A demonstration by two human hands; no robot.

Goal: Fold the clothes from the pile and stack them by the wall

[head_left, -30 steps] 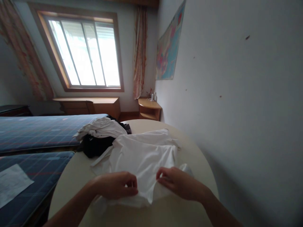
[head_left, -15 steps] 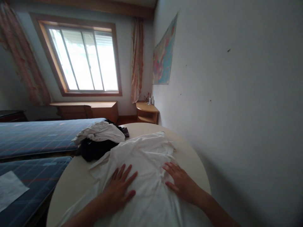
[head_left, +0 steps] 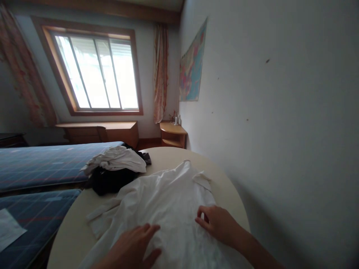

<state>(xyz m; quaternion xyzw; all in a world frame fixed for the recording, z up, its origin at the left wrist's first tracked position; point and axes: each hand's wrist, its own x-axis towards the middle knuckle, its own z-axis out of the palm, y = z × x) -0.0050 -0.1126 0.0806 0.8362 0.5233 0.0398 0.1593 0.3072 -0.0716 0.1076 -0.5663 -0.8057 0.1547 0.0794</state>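
A white short-sleeved shirt [head_left: 168, 201] lies spread over a round cream table [head_left: 232, 194], lightly wrinkled, its near end running out of the picture. My left hand [head_left: 137, 243] is over the shirt's left front part, thumb and fingers apart, holding nothing. On the right side of the shirt rests or hovers my right hand [head_left: 220, 224], its fingers bent, with a gap between the index finger and thumb. No cloth shows in that gap. Whether either hand touches the fabric is hard to tell.
At the table's far left edge sits a heap with a white garment [head_left: 117, 158] atop a black garment [head_left: 112, 181]. Plaid mattresses [head_left: 42, 160] stand to the left, with a white sheet [head_left: 9, 229] on the nearer one. A bare wall [head_left: 294, 149] rises close on the right.
Both hands, earlier flat on the shirt with fingers spread, have drawn nearer and their fingers have bent. The shirt has shifted and looks smoother, its left sleeve more spread out.
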